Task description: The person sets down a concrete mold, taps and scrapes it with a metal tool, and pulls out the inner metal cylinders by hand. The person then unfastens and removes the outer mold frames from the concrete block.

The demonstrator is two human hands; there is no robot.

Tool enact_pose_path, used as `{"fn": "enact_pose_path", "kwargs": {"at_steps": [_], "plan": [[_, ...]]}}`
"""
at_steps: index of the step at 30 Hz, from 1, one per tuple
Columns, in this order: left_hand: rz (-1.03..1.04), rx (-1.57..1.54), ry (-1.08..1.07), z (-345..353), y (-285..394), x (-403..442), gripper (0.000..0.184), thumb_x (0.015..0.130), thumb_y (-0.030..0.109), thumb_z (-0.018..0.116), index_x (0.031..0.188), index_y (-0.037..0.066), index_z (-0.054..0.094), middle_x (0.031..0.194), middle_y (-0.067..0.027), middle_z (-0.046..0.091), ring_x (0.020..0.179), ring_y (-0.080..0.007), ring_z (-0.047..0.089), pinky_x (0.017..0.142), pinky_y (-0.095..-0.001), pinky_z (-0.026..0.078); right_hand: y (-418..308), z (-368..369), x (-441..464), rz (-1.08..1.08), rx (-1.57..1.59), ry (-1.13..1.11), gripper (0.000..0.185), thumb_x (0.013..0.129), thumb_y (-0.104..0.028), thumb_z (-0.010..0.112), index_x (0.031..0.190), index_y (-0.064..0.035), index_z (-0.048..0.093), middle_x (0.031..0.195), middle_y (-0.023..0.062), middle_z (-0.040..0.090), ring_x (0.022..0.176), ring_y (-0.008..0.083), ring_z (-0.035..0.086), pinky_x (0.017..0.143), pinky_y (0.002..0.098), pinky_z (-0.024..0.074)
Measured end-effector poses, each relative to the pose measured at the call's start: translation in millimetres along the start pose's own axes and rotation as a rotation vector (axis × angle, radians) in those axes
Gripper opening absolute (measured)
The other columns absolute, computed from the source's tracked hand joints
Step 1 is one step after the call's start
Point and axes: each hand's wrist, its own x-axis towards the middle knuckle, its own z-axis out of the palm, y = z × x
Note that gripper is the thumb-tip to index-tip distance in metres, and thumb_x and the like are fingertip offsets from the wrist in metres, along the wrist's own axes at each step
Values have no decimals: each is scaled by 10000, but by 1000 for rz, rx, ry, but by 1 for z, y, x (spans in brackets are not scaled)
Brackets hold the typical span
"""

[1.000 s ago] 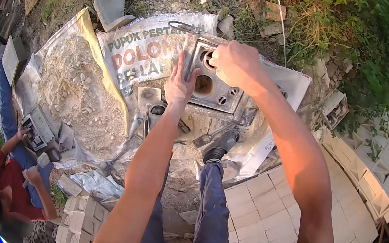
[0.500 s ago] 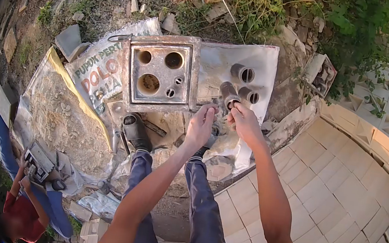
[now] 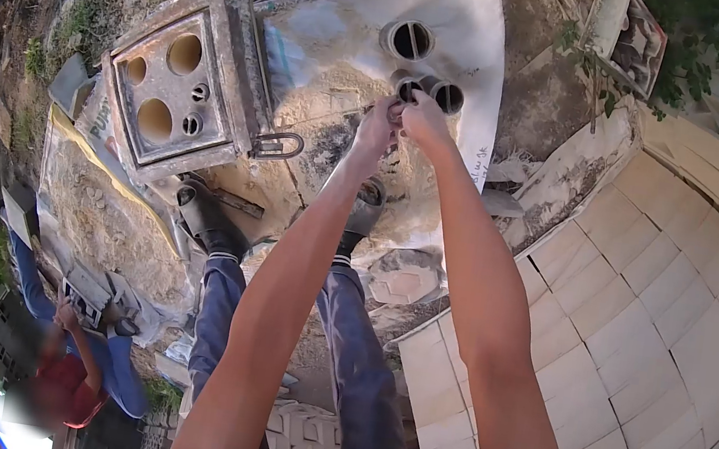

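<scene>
My right hand [image 3: 427, 124] is closed, its fingers at the near end of a short metal tube [image 3: 407, 87]. My left hand [image 3: 378, 128] is closed too, its fingertips meeting those of the right. What either one pinches is hidden by the fingers. Beside this tube, on its right, a second tube [image 3: 446, 97] touches or nearly touches it. Farther back, a wider tube [image 3: 410, 41] with a bar across its mouth stands on the whitish sheet [image 3: 484, 58]. To the left is a heavy square metal mould [image 3: 141, 93] with several round holes and a loop handle [image 3: 278, 147].
My shoes [image 3: 211, 218] stand on dusty ground near the mould. Pale tiles [image 3: 584, 330] cover the right side. A heap of sandy material [image 3: 95, 206] lies on the left. At lower left another person [image 3: 75, 382] in a red shirt sits working.
The view has turned and shifted, so the mould appears tilted and farther left. My hands have come together, with the left now touching or almost touching the right at the tube.
</scene>
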Motion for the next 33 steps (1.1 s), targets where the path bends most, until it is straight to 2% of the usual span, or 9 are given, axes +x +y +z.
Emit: {"fn": "enact_pose_path", "kwargs": {"at_steps": [1,4,7,9,12,16,22,26,33], "plan": [[-7,8,21,-1,-9,7,565,1002,466,263,1385,97,455,1290,-41,563,1068,-169,564,859,-333,445,0,0,1,36,33,54,467,814,-38,448,1267,21,540,1031,185,680,792,251,676,627,346,539],[210,76,148,3,-16,7,503,994,396,331,1257,29,552,1068,-142,641,926,-211,605,790,-348,471,-18,-8,-23,-72,-43,211,425,865,-186,517,1235,20,553,1138,259,625,1106,407,573,932,447,448],[420,396,360,-9,4,-48,328,957,247,479,1155,11,592,997,-167,657,826,-242,638,772,-358,497,-57,-8,-61,-128,82,296,269,891,-159,561,1125,-38,616,967,175,669,914,325,643,816,425,482],[484,395,364,-28,25,-93,269,943,194,533,1126,8,597,986,-157,661,829,-226,652,761,-347,504,-94,-1,-89,-218,191,165,184,891,-143,577,1023,-29,635,930,164,667,852,301,652,764,407,492],[787,620,640,-79,37,-142,153,860,49,628,1011,28,624,871,-121,633,769,-219,631,704,-336,494,-155,26,-122,-364,213,44,140,888,-145,588,963,-39,641,907,151,666,825,305,649,729,404,493],[815,852,958,-166,61,-164,362,795,122,724,1115,34,578,1021,-128,591,931,-273,579,812,-389,470,-211,83,-130,-446,60,-31,133,884,-133,599,989,-62,638,927,137,657,832,320,641,717,402,500],[828,1002,779,-223,71,-157,464,743,102,747,1161,30,558,1062,-130,577,1004,-315,548,861,-417,466,-252,128,-121,-742,-279,122,260,849,-102,621,1108,-84,639,1055,87,608,903,291,638,743,399,540],[776,948,777,-225,75,-151,475,737,109,747,1164,31,556,1035,-125,570,983,-323,553,842,-421,468,-257,135,-106,-735,-508,89,293,831,-91,613,1122,-77,643,1028,66,587,938,253,625,727,386,549],[821,964,670,-235,79,-143,334,733,108,742,985,5,548,955,-145,543,932,-325,549,809,-426,470,-258,138,-87,-965,-735,116,228,789,-67,614,1013,-50,651,972,94,578,926,257,605,722,381,538]]}}
